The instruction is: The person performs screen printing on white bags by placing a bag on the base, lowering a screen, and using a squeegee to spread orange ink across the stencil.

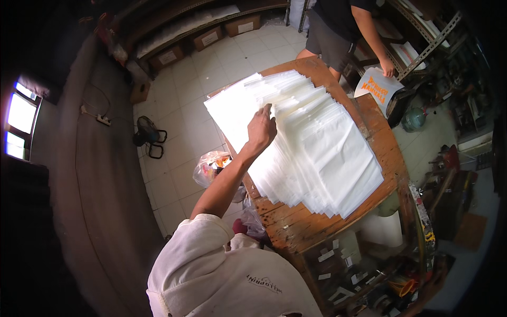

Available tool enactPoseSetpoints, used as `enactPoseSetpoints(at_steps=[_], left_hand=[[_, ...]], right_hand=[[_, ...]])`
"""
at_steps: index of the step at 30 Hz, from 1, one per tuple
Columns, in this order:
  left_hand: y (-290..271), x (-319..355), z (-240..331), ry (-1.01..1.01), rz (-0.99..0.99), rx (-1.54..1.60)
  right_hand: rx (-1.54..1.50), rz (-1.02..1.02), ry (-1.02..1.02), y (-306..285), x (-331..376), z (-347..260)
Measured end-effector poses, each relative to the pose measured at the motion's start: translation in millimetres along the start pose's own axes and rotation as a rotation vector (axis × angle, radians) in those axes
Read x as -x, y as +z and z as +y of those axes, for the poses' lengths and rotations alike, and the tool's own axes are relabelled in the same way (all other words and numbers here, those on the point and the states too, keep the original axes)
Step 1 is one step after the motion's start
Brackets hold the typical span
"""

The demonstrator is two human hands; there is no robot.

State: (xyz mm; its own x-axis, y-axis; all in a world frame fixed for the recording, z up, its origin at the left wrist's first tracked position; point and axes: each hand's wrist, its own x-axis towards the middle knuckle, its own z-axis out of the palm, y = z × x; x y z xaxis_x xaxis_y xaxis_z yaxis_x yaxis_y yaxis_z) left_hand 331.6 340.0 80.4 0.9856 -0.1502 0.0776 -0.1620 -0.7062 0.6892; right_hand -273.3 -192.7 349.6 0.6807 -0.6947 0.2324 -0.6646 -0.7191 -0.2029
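A fanned, overlapping spread of thin white sheets covers most of a wooden table. They look slightly see-through; whether they are paper or plastic bags I cannot tell. On the spread's far left lies a flatter white pile. My left hand reaches over from the lower left and rests where pile and fan meet. Its fingers are bent and close together on the sheets, and the fingertips are partly hidden. My right hand is outside the picture.
Beyond the table's far right corner, another person's hand holds a white sheet with orange print. A black fan stands on the tiled floor at left. Below the table's left edge sits a filled plastic bag. Cluttered tools lie at lower right.
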Motion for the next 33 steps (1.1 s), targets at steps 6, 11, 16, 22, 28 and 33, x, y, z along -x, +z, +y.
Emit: enactPoseSetpoints(at_steps=[6, 11, 16, 22, 28, 33], left_hand=[[-32, -96, -3, -0.096, -0.032, -0.481], [-47, -173, -48, -0.152, -0.632, -0.301], [-41, -179, -42, -0.186, -0.811, -0.396], [-36, -151, -17, -0.099, -0.592, -0.612], [-65, -80, -34, -0.220, -0.058, -0.179], [-22, -48, -35, -0.452, -0.114, -0.254]], right_hand=[[0.023, 0.036, -0.039, 2, 2, 6], [-0.252, -0.041, -0.072, 4, 0, 14], [-0.300, -0.028, -0.051, 4, 4, 14], [-0.341, -0.027, -0.010, 5, 11, 8], [-0.284, -0.018, 0.006, 6, 19, 1], [-0.283, -0.017, -0.009, 13, 19, -6]])
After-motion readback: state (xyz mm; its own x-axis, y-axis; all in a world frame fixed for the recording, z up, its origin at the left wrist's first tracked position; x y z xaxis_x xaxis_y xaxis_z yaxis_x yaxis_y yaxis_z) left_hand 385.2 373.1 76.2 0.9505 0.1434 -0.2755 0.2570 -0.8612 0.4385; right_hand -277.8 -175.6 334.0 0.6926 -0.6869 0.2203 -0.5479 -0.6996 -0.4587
